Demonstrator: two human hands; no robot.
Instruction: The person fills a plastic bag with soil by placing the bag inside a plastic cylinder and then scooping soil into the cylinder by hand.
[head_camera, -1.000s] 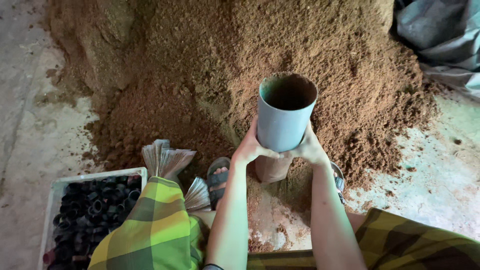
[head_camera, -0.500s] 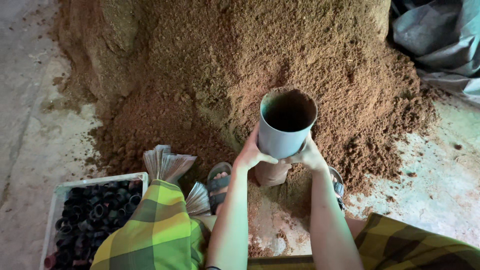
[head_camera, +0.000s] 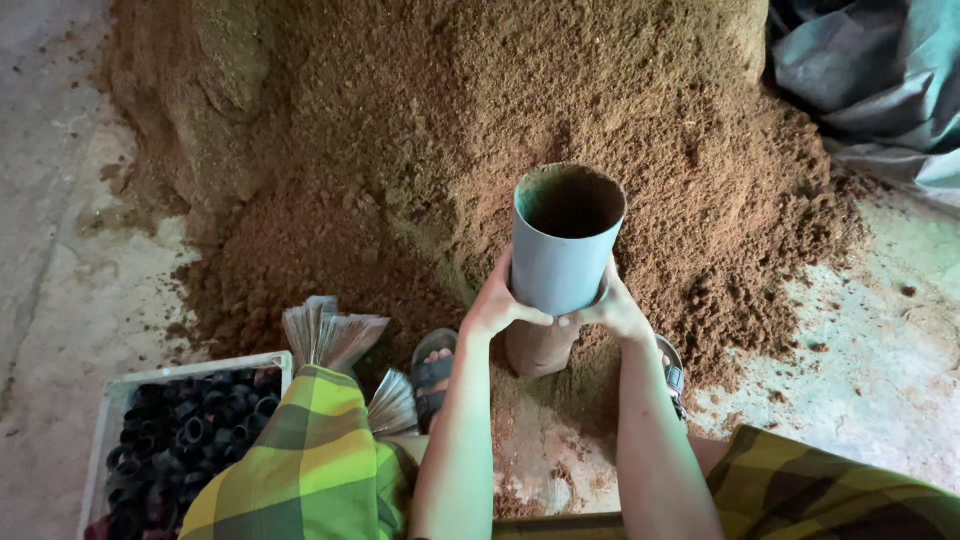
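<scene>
Head view, looking down past my knees. I hold a grey tube upright between both hands, its open mouth facing the camera and its inside dark. My left hand is closed on the tube's lower left side, thumb across the front near the bottom rim. My right hand is closed on the lower right side, its thumb meeting the left one at the rim. Below the tube, and touching its lower end, stands a brown column of packed soil; whether it is wrapped in anything I cannot tell. The column rests on the concrete floor at the foot of a large soil heap, which fills the upper half of the view. A sandal shows just left of my left wrist, and part of another beside my right forearm. My knees are covered by green-and-yellow checked cloth. Beside the left knee lies a fanned bundle of clear bags, and at far left a white crate holds small black cylinders. A grey tarpaulin lies crumpled at upper right.
</scene>
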